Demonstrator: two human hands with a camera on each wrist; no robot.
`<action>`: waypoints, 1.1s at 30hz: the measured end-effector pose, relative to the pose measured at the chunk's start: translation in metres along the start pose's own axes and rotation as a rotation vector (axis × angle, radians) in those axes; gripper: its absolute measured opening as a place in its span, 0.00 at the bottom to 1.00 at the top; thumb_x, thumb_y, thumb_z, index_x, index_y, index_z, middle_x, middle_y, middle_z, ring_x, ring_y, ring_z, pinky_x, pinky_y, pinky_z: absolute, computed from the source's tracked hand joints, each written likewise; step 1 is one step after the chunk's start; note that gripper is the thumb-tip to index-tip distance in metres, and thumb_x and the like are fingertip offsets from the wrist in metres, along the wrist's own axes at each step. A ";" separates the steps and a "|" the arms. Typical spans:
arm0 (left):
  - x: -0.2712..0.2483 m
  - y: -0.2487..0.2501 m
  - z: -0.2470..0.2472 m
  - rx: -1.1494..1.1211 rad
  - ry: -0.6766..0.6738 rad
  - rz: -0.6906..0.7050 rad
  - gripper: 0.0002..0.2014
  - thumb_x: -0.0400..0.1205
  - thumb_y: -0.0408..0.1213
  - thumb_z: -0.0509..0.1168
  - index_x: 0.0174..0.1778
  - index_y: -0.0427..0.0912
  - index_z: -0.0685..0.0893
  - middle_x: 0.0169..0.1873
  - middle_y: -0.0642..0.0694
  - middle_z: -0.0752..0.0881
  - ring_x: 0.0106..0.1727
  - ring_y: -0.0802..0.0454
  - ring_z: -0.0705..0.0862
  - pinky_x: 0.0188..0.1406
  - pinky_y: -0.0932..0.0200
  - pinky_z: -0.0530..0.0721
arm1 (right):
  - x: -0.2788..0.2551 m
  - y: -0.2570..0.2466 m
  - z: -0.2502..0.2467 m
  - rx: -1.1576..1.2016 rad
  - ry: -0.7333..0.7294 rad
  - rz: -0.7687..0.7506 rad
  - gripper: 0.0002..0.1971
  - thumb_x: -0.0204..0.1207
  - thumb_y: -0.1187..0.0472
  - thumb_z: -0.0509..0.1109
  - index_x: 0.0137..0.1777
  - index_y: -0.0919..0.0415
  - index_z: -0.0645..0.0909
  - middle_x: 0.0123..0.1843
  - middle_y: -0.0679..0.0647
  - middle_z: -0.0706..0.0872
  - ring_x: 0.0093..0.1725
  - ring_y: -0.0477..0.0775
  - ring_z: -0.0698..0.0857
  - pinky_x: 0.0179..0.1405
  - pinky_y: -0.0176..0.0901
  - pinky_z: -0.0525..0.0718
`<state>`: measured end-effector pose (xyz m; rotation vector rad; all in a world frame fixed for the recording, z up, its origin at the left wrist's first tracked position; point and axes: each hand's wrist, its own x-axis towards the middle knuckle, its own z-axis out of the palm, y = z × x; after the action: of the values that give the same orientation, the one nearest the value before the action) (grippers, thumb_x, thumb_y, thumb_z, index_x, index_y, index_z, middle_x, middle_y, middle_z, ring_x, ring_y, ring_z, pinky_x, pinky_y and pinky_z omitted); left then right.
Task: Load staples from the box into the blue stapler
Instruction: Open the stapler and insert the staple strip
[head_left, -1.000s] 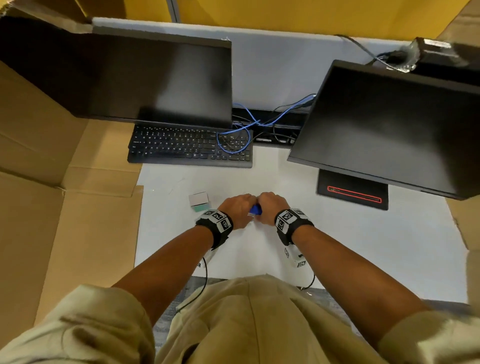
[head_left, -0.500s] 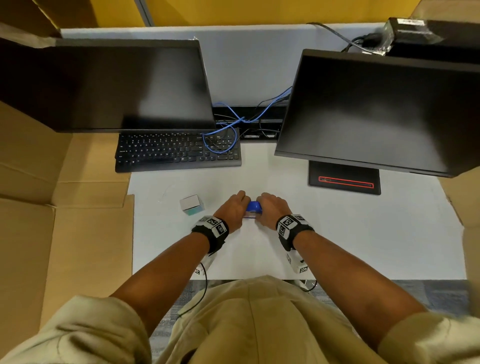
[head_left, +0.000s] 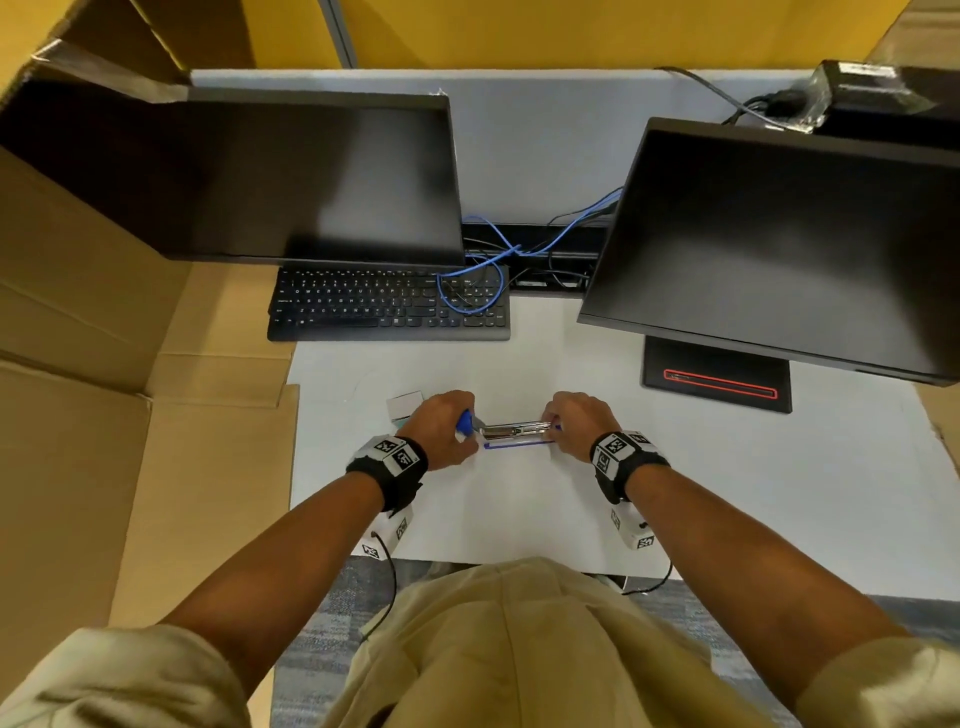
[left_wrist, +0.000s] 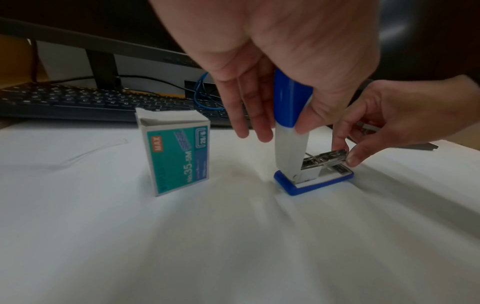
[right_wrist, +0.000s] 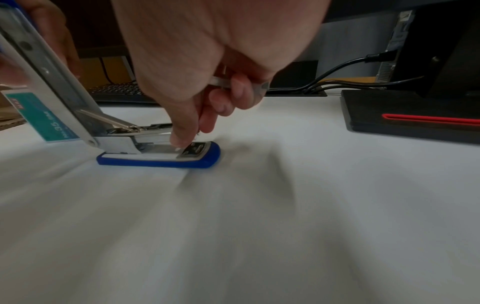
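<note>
The blue stapler lies open on the white desk, its blue base flat and its metal magazine bare. My left hand grips the blue-and-white lid and holds it swung up, near upright. My right hand pinches the magazine's front end between thumb and fingertip, with the thumb down by the anvil. A thin pale strip shows among its curled fingers; what it is stays unclear. The teal-and-white staple box stands upright, flap open, just left of the stapler.
A black keyboard and two dark monitors stand behind, with blue cables between them. The right monitor's black base with a red line sits right of my hands. Cardboard sheets cover the left side.
My hands were close together over the shut stapler. Now the lid is swung up to the left, the magazine is bare, and my hands have drawn apart.
</note>
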<state>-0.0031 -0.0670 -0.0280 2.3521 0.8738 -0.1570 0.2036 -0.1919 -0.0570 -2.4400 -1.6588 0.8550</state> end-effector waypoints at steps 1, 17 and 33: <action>0.000 0.000 -0.001 0.026 0.002 -0.006 0.12 0.71 0.38 0.74 0.42 0.40 0.78 0.37 0.48 0.80 0.36 0.50 0.76 0.34 0.60 0.73 | 0.000 0.000 0.000 0.002 -0.004 -0.003 0.09 0.74 0.58 0.73 0.54 0.56 0.86 0.53 0.53 0.86 0.51 0.57 0.84 0.51 0.47 0.82; -0.007 -0.024 0.022 0.639 -0.262 -0.095 0.11 0.82 0.37 0.65 0.57 0.38 0.85 0.53 0.38 0.87 0.54 0.40 0.87 0.51 0.49 0.87 | 0.006 -0.006 -0.005 -0.121 -0.033 -0.037 0.07 0.75 0.60 0.71 0.51 0.55 0.87 0.50 0.52 0.87 0.49 0.56 0.84 0.48 0.45 0.80; 0.006 -0.002 0.052 0.216 0.059 0.105 0.18 0.77 0.34 0.68 0.63 0.36 0.80 0.59 0.39 0.83 0.60 0.41 0.80 0.57 0.48 0.84 | 0.000 -0.007 0.000 -0.112 0.016 -0.024 0.13 0.73 0.51 0.72 0.55 0.54 0.85 0.51 0.52 0.86 0.49 0.57 0.86 0.42 0.44 0.77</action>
<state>0.0050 -0.0931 -0.0723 2.6092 0.7923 -0.1457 0.1976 -0.1887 -0.0544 -2.4853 -1.7728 0.7575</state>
